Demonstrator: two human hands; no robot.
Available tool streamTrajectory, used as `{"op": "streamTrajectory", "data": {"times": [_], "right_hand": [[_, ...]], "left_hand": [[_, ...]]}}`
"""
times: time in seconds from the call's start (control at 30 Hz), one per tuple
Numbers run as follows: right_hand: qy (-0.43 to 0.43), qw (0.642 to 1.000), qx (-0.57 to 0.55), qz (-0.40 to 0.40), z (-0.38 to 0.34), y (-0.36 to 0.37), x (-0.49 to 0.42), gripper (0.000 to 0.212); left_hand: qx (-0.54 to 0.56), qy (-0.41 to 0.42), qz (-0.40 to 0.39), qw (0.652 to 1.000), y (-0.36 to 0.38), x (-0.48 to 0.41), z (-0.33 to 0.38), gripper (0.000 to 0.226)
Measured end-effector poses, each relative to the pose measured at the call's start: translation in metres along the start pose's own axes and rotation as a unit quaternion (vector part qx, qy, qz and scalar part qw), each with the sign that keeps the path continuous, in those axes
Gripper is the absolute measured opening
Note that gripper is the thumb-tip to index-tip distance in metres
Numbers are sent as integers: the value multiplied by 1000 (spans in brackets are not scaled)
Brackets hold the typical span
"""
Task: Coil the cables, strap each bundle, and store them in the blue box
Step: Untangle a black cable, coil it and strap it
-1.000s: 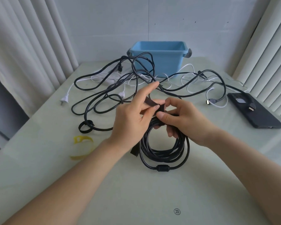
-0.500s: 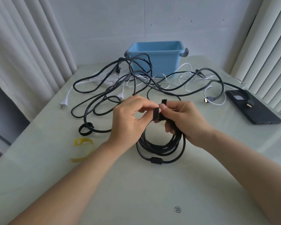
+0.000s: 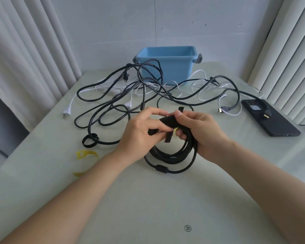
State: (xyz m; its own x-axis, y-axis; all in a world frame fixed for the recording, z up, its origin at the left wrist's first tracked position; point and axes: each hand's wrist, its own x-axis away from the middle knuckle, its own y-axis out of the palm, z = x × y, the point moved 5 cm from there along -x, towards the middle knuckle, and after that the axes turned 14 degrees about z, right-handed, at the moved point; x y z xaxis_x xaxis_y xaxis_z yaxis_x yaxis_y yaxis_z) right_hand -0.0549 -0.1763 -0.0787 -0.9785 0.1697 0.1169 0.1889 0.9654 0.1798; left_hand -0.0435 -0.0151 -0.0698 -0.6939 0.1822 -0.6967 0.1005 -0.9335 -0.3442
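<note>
Strapping step (head view): we're wrapping the black strap (image 3: 167,120) round the top of the coiled black cable (image 3: 171,155); we judge it mid-wrap, not yet fastened.
Left hand (image 3: 139,131): pinches the strap's loose tail between thumb and fingers, touching the right hand.
Right hand (image 3: 201,131): curled round the top of the coil, thumb pressing the strap onto the bundle.
Coil: hangs below our hands; the lower arc, with its ferrite lump (image 3: 161,168), is at or just above the table (image 3: 165,199). We cannot tell which.
Blue box (image 3: 167,67): far edge of the table, open top, well apart from the hands; a loop of loose cable crosses its front.
Backlog: loose black cables (image 3: 113,106) and white cable (image 3: 199,85) lie tangled between us and the box, none bundled.
Spares: yellow strap (image 3: 85,154) and black strap loop (image 3: 88,141) on the table to our left.
Other: dark flat device (image 3: 271,118) on the right, a plug lying on it.
Doing it well: we'd hold the right thumb down as anchor, pull the tail snug across all turns, then press it flat onto itself.
Risk: if the right grip slackens, the turns will likely spring apart and we'd have to recoil.
</note>
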Motion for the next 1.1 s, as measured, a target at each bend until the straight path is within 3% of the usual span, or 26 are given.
{"op": "streamTrajectory", "data": {"times": [0.1,0.2,0.4,0.5,0.6,0.73,0.8,0.93,1.1], "right_hand": [[-16,1000,-1,-17,-4,2,-1,25],[-22,999,-9,-30,-5,2,-1,26],[-35,998,-14,-48,-6,2,-2,28],[-46,997,-19,-56,-5,4,-2,23],[-71,995,-16,-63,-7,5,-1,25],[-134,989,-4,-61,-9,4,-2,26],[-173,983,26,-60,-10,4,-2,20],[-227,971,59,-48,-12,4,-1,13],[-278,956,86,-38,-18,6,4,12]], "left_hand": [[-33,45,12,998,1,1,4,13],[-16,32,13,999,-4,0,6,14],[-70,92,80,990,-7,1,13,12],[-100,59,124,985,-14,0,10,39],[-163,40,151,974,-16,-1,16,47],[-217,-48,162,962,-17,-3,15,62],[-185,-95,134,969,-16,-2,12,52],[13,-224,38,974,-8,-4,9,26],[174,-344,17,923,-14,-8,-1,14]]}}
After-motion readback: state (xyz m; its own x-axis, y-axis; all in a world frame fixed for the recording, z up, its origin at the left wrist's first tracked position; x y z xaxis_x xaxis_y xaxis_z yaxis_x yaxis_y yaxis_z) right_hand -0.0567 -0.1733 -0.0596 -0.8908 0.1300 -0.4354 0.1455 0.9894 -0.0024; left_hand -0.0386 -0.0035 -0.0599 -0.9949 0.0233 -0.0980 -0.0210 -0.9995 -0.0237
